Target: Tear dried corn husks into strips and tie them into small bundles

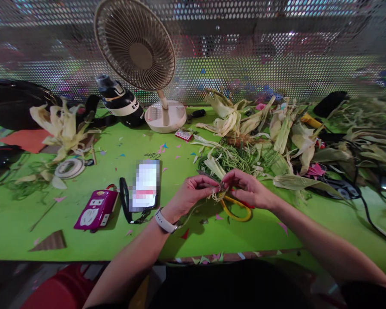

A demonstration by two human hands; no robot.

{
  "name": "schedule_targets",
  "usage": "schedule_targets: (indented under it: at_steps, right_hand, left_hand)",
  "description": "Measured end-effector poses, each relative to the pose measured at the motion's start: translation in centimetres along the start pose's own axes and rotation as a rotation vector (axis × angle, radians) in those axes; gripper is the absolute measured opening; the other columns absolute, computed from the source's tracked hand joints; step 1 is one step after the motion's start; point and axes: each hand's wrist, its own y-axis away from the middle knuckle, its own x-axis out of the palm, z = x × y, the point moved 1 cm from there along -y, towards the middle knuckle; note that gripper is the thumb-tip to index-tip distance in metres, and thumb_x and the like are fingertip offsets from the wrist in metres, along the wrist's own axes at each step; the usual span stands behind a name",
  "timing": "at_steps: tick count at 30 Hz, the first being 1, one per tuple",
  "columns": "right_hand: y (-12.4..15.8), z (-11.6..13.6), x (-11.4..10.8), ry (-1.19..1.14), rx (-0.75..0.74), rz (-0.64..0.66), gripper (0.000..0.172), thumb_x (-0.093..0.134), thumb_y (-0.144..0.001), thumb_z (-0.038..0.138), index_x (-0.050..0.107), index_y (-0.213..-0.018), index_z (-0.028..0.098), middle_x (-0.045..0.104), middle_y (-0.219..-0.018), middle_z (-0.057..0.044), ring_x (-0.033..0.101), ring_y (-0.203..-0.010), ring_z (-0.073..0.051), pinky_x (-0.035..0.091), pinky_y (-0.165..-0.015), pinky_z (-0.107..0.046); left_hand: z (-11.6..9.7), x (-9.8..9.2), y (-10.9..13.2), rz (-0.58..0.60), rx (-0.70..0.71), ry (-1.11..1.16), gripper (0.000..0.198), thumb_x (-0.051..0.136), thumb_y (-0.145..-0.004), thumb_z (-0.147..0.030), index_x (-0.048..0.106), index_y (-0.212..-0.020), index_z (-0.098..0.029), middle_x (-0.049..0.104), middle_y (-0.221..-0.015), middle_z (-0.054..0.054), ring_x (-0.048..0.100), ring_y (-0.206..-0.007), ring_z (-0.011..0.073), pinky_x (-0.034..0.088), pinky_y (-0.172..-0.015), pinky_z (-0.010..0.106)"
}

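Near the middle of the green table (pixel 109 236), my left hand (pixel 199 191) and my right hand (pixel 244 186) meet with pinched fingertips at the knotted end of a pale corn husk bundle (pixel 216 166). Loose husk strands hang from the pinch. Both hands are closed on this end; the exact finger contacts are too small to tell. Yellow-handled scissors (pixel 236 212) lie on the table just below my hands. Behind the bundle spreads a tangle of green strands (pixel 238 159).
A fan (pixel 165 116) and a black bottle (pixel 120 103) stand at the back. A phone (pixel 144 184) and a purple device (pixel 96 209) lie left. Tape (pixel 70 168) is farther left. Dried husks (pixel 283 128) and cables (pixel 366 210) fill the right side.
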Motion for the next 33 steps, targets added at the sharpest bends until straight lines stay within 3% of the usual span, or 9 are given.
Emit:
schedule_targets:
  at_steps: [3, 7, 13, 18, 21, 26, 33]
  right_hand:
    - [0.1, -0.3, -0.1, -0.009, -0.013, -0.013, 0.026, 0.053, -0.080, 0.013, 0.052, -0.106, 0.015, 0.061, -0.094, -0.006, 0.059, -0.085, -0.014, 0.050, -0.074, -0.028]
    - [0.0, -0.4, 0.0, 0.008, -0.032, -0.036, 0.024, 0.053, -0.081, 0.015, 0.052, -0.105, 0.016, 0.061, -0.095, -0.006, 0.059, -0.086, -0.014, 0.050, -0.077, -0.030]
    - [0.0, 0.0, 0.6, 0.112, -0.120, -0.084, 0.017, 0.054, -0.083, 0.021, 0.055, -0.100, 0.016, 0.063, -0.091, -0.006, 0.060, -0.082, -0.015, 0.051, -0.073, -0.029]
    - [-0.3, -0.3, 1.3, 0.011, 0.015, -0.140, 0.014, 0.051, -0.088, 0.027, 0.053, -0.097, 0.017, 0.065, -0.079, -0.004, 0.065, -0.072, -0.014, 0.054, -0.066, -0.028]
    - [-0.5, -0.4, 1.5, -0.072, 0.081, -0.094, 0.016, 0.053, -0.087, 0.027, 0.053, -0.098, 0.016, 0.066, -0.078, -0.003, 0.067, -0.069, -0.013, 0.054, -0.064, -0.027]
    - [-0.7, -0.3, 1.4, -0.126, 0.070, 0.024, 0.020, 0.058, -0.083, 0.024, 0.059, -0.100, 0.015, 0.067, -0.091, -0.006, 0.066, -0.079, -0.013, 0.054, -0.073, -0.028]
    - [-0.9, -0.5, 1.3, -0.220, 0.086, 0.066, 0.014, 0.060, -0.084, 0.024, 0.061, -0.092, 0.014, 0.067, -0.080, -0.002, 0.064, -0.070, -0.009, 0.052, -0.067, -0.022]
  left_hand:
    - [-0.2, 0.0, 0.2, -0.024, 0.120, -0.180, 0.017, 0.076, -0.067, -0.025, 0.072, -0.081, -0.016, 0.073, -0.080, 0.005, 0.065, -0.071, 0.0128, 0.052, -0.070, 0.026]
    - [-0.3, 0.2, 0.8, -0.074, 0.467, -0.608, 0.017, 0.064, -0.079, -0.020, 0.072, -0.094, -0.021, 0.074, -0.088, 0.007, 0.067, -0.081, 0.0179, 0.053, -0.076, 0.032]
    - [0.4, 0.3, 1.6, -0.057, 0.809, -1.076, 0.034, 0.051, -0.078, -0.002, 0.067, -0.101, -0.019, 0.073, -0.087, 0.008, 0.067, -0.078, 0.0195, 0.053, -0.071, 0.034]
    - [0.5, 0.5, 2.3, -0.185, 0.920, -1.214, 0.032, 0.050, -0.080, -0.003, 0.063, -0.105, -0.019, 0.072, -0.091, 0.008, 0.067, -0.083, 0.0199, 0.054, -0.074, 0.034]
    - [0.5, 0.7, 2.5, -0.230, 1.032, -1.303, 0.030, 0.049, -0.081, -0.005, 0.062, -0.104, -0.019, 0.071, -0.088, 0.007, 0.066, -0.079, 0.0174, 0.053, -0.071, 0.029]
    - [0.6, 0.5, 2.2, -0.287, 1.140, -1.332, 0.020, 0.055, -0.081, -0.011, 0.062, -0.098, -0.019, 0.066, -0.079, 0.005, 0.060, -0.073, 0.0164, 0.048, -0.066, 0.029]
    - [0.7, 0.8, 2.1, -0.301, 1.175, -1.283, 0.017, 0.057, -0.080, -0.011, 0.058, -0.094, -0.019, 0.062, -0.078, 0.005, 0.055, -0.074, 0.0160, 0.044, -0.066, 0.028]
